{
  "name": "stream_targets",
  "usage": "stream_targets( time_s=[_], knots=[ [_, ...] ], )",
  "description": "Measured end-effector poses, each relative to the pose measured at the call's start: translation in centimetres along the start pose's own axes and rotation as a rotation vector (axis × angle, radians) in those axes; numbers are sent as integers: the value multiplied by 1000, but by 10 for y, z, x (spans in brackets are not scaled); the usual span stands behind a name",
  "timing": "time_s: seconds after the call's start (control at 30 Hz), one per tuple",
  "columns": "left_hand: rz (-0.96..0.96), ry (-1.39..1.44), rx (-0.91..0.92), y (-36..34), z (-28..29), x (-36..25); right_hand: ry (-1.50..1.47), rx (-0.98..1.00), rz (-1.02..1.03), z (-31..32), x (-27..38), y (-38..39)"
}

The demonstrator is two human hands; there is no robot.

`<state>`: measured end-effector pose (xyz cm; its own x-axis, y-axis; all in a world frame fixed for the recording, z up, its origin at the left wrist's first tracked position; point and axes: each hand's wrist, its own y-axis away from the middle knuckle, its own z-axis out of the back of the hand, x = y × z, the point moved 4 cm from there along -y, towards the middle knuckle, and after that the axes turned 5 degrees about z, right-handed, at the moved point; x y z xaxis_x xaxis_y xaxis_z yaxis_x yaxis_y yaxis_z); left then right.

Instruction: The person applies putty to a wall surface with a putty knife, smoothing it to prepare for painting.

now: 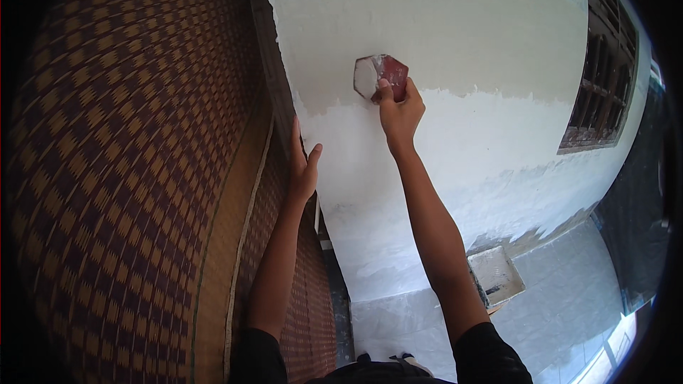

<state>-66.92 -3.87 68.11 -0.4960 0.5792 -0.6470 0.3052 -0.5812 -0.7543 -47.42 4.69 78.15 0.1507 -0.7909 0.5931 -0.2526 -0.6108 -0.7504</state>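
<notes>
My right hand [403, 115] grips a hexagonal dark red pad [391, 71] smeared with white, held at the upper, beige part of the painted wall [491, 35] just above the ragged line where the white coat begins. Its thumb lies over the pad's face. My left hand [302, 160] rests at the wall's left vertical edge, thumb apart from the straight fingers, which are partly hidden along that edge; I see nothing held in it.
Woven brown mats [135, 135] hang close along my left. A barred window [597, 71] is at the right. Below, a pale tray [501, 270] sits beside a grey sheet [569, 277] on the ground, with dark plastic [633, 220] at the far right and my feet near the bottom edge.
</notes>
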Motion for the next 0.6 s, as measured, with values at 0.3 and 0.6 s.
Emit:
stream_targets(
  time_s=[0.3,0.6],
  knots=[
    [12,-11,-5,0,-6,-3,-48,156,151,-14,17,26],
    [34,-91,24,-1,-6,-11,-181,15,-87,16,-22,16]
  ],
)
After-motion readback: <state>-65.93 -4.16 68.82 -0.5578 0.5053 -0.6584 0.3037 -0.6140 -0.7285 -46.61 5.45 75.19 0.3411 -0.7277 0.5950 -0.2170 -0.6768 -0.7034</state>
